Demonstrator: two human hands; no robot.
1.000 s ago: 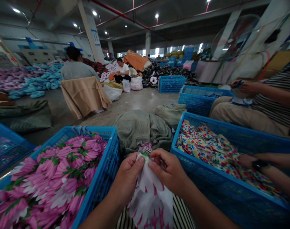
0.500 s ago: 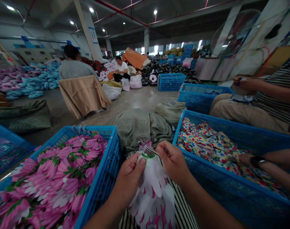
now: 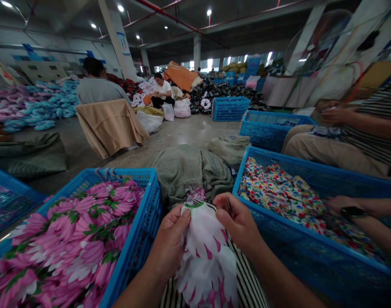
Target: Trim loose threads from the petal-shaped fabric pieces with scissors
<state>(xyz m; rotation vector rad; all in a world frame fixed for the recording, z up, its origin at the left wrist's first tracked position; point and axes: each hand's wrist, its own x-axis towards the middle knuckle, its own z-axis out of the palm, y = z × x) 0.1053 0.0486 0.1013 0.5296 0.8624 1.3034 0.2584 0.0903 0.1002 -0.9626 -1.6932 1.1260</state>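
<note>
A white fabric piece with pink petal marks and a green edge [image 3: 208,261] hangs over my lap between both hands. My left hand [image 3: 169,244] pinches its top left edge, fingers closed on the cloth. My right hand [image 3: 238,222] grips the top right edge, thumb pressed against the fingers. Striped cloth [image 3: 246,286] lies under the piece. A blue crate [image 3: 144,231] on my left holds many pink and green flower-shaped pieces [image 3: 76,239]. On my right, another blue crate [image 3: 279,239] holds colourful printed pieces [image 3: 279,192].
A co-worker's forearm with a black watch [image 3: 352,211] reaches into the right crate; a striped-shirted person [image 3: 371,132] sits beyond. Grey-green sacks [image 3: 192,169] lie ahead. Further blue crates [image 3: 230,109], a tan-draped seat [image 3: 110,126] and seated workers stand behind, with fabric heaps [image 3: 37,105] left.
My hands have spread the top edge of the white piece slightly wider, the right hand shifting right and a little down. The co-worker's watch arm stays in the right crate.
</note>
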